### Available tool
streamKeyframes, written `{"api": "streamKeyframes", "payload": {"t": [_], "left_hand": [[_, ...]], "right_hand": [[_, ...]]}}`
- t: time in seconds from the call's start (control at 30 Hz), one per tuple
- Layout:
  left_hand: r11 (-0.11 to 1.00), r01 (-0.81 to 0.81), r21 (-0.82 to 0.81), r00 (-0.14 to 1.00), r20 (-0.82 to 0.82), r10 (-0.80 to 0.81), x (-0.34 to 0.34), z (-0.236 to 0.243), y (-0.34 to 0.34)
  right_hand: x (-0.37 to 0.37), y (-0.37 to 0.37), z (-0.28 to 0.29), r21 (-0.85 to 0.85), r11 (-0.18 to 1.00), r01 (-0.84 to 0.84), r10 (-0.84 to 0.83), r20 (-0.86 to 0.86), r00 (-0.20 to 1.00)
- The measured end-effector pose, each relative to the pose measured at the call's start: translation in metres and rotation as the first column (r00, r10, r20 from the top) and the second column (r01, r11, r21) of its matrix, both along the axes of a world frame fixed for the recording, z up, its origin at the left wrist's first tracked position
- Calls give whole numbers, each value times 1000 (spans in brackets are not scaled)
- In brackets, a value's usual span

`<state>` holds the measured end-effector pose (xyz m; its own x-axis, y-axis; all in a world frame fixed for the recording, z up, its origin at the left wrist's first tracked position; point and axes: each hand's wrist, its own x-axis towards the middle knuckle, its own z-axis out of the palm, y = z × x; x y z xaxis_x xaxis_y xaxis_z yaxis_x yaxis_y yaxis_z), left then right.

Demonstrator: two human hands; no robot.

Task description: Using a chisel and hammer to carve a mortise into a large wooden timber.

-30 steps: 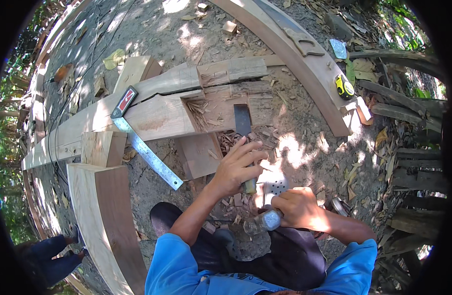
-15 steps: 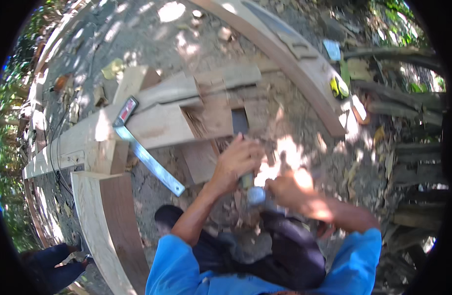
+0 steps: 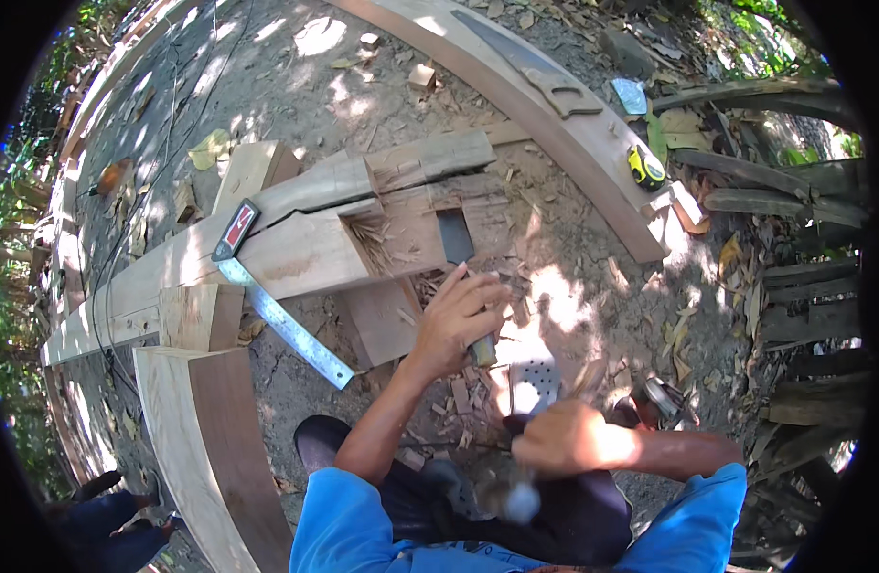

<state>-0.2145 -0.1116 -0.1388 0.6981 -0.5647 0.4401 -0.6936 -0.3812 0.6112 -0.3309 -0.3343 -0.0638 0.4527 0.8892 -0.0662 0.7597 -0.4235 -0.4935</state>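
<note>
My left hand (image 3: 459,320) is wrapped around a chisel (image 3: 455,237). Its wide dark blade lies against the notched end of a wooden beam (image 3: 306,253), and the butt of its handle sticks out below my fingers. My right hand (image 3: 568,437) is closed around a hammer (image 3: 523,501), smeared by motion. The hammer's pale head hangs over my lap, apart from the chisel. Fresh splinters stand up in the notch beside the blade. A metal try square (image 3: 285,320) rests across the beam to the left of my hands.
A long plank (image 3: 516,91) at the far right carries a handsaw (image 3: 564,93) and a yellow tape measure (image 3: 645,168). A thick timber (image 3: 196,430) stands at near left. Another person's legs (image 3: 110,525) show at lower left. Wood chips litter the ground.
The hammer has swung from beside the chisel's butt back toward my body, with my right hand moving nearer me. My left hand stays on the chisel.
</note>
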Motion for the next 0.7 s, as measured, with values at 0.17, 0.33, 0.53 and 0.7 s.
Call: {"api": "streamKeyframes", "payload": {"t": [0.17, 0.33, 0.53, 0.7], "left_hand": [[999, -35, -21, 999, 32, 36, 7, 7, 0], [1000, 5, 11, 999, 44, -5, 15, 1, -2], [994, -49, 96, 990, 138, 35, -8, -39, 1], [983, -143, 113, 957, 271, 108, -20, -75, -10]], "right_hand": [[34, 17, 0, -92, 964, 249, -255, -66, 965], [51, 11, -12, 348, 936, -59, -57, 314, 948], [63, -3, -62, 179, 883, 434, -457, 123, 881], [19, -14, -77, 82, 849, 523, -519, -63, 852]]}}
